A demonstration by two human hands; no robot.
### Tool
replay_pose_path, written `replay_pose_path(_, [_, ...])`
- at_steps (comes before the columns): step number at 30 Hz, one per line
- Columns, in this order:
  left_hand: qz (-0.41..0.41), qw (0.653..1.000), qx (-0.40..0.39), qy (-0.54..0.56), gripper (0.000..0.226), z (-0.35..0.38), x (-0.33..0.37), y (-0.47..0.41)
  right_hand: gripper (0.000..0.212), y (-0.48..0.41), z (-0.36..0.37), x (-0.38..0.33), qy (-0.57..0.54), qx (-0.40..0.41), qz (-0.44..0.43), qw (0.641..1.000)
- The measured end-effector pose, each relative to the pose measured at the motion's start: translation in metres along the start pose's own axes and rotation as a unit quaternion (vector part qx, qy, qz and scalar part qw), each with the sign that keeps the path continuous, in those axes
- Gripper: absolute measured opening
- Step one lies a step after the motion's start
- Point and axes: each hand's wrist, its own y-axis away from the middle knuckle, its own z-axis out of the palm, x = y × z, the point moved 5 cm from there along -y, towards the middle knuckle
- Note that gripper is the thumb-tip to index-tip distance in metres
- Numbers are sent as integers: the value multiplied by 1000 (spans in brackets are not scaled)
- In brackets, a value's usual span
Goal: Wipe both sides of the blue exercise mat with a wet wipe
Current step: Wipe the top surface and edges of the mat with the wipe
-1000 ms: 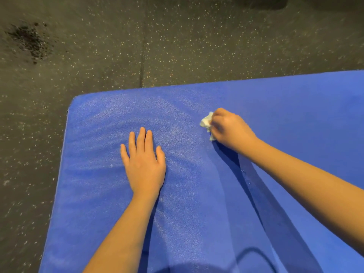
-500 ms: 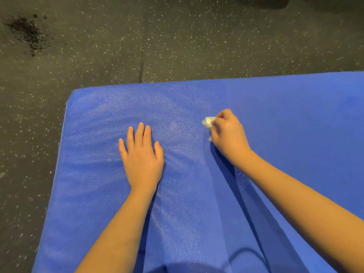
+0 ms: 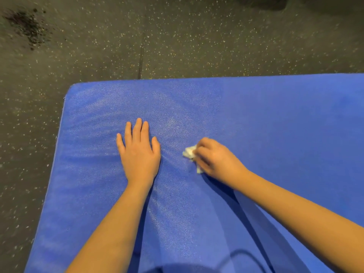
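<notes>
The blue exercise mat (image 3: 275,119) lies flat on the floor and fills most of the view, its far-left corner visible. My left hand (image 3: 138,152) presses flat on the mat with straight fingers. Just to its right, my right hand (image 3: 216,159) grips a crumpled white wet wipe (image 3: 189,151) against the mat surface. Most of the wipe is hidden under the curled fingers. The mat looks slightly shiny around the hands.
Dark speckled rubber flooring (image 3: 177,36) surrounds the mat at the far side and the left. A dark stain (image 3: 27,26) marks the floor at the far left. A seam (image 3: 140,60) runs through the flooring toward the mat's far edge.
My right hand has slid the wipe toward me and to the left, closer to my left hand. The left hand stays pressed flat in the same spot on the mat.
</notes>
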Motion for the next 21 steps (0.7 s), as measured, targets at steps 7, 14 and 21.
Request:
replay_pose_path(7, [3,1000,-23,-7,55,2,-2,2,17,11,10,-15,40,70,-18,997])
replay_pose_path(14, [36,995,-96,-4,55,-11,1,57,7,15,-6,23,9,161,144,976])
replay_pose_path(21, [67,993,-85,-40,57,-8,-5,77,29,44,19,-27,66,-12,-108,992])
